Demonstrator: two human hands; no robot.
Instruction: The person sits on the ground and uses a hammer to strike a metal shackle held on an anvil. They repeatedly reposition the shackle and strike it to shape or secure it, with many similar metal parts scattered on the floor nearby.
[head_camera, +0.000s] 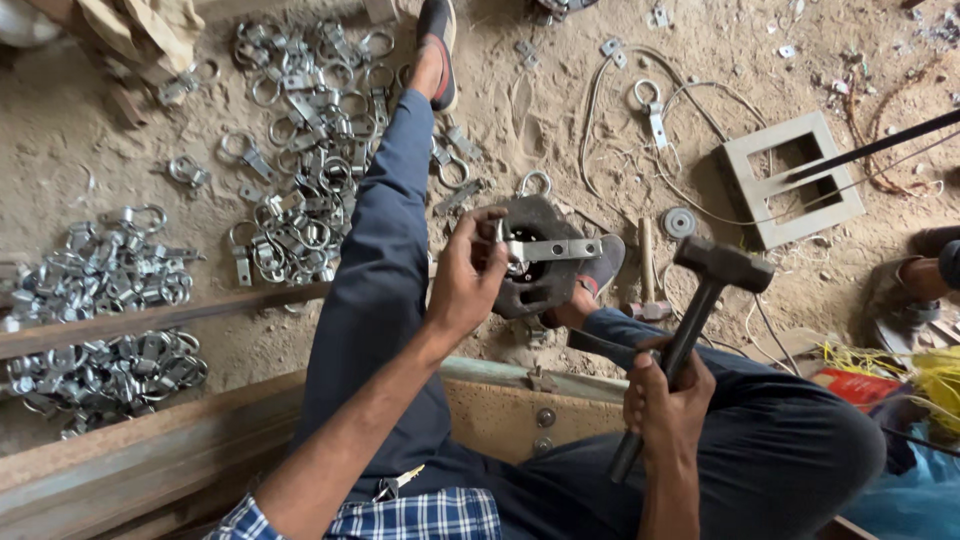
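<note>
Nearest to us, the right hand (668, 400) is closed around the dark handle of a black steel-headed hammer (700, 300). The grip sits low on the handle, and the head is raised to the right of the dark, round iron block (540, 262) that we take as our landmark; we judge that this low hold gives swing length.

The left hand (468, 282) reaches to the left edge of the iron block. Its fingers pinch a flat, silver metal strap fitting (548, 249) and lay it across the block's central hole, apparently so the hard block backs the part. The block rests against a grey-shoed foot (603, 268) at its right, which seems to brace it.

Just right of the block, a second, wooden-handled hammer (646, 275) lies on the sandy floor (540, 90). Further right lies a pale, square metal frame (790, 178).

Left of the block, beyond the outstretched blue trouser leg (385, 250), heaps of silver ring-and-strap fittings (300, 130) are spread within arm's reach. A rusty steel beam (150, 320) crosses the floor among them.
</note>
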